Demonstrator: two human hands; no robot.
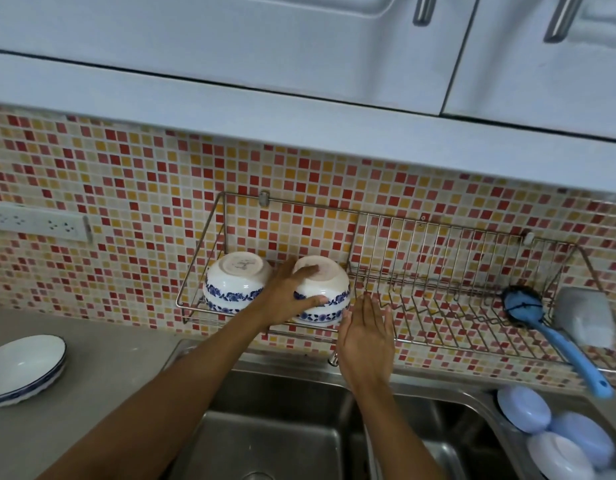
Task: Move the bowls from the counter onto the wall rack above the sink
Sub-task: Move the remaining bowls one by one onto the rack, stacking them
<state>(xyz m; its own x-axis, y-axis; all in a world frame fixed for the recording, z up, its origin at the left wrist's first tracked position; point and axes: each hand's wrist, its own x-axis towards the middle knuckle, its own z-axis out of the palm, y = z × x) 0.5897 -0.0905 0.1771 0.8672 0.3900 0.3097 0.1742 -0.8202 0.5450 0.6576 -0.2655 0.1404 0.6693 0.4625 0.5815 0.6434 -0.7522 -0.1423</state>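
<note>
Head view: the left hand (292, 292) grips an upturned blue-patterned bowl stack (325, 296) on the wall rack (438, 271), just beside another upturned bowl pair (235, 282). The right hand (365, 337) hovers open and empty beside it. Shallow bowls (24, 367) remain on the counter (109, 362). Best to settle the rims flat on the wires before letting go, the open hand ready to steady

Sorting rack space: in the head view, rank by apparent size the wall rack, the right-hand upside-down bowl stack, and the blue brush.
1. wall rack, clearly the largest.
2. and 3. bowl stack under the left hand and blue brush: differently shaped, too close to rank.
</note>
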